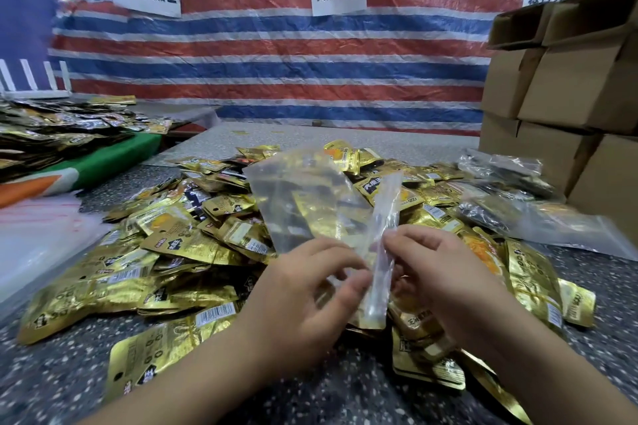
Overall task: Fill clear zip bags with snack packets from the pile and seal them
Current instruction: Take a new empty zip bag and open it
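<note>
Here, at the lower middle of the frame, we pinch an empty clear plastic zip bag [310, 203] by its opening edge: our left hand [303, 300] and right hand [445, 283] each hold a grip closed on one side of its mouth. The bag stands up above the pile of gold foil snack packets [179, 252] on the grey speckled table [345, 400]. Brown cardboard boxes [566, 86] are stacked at the upper right.

Head view looks down (close) over table [345, 134].
</note>
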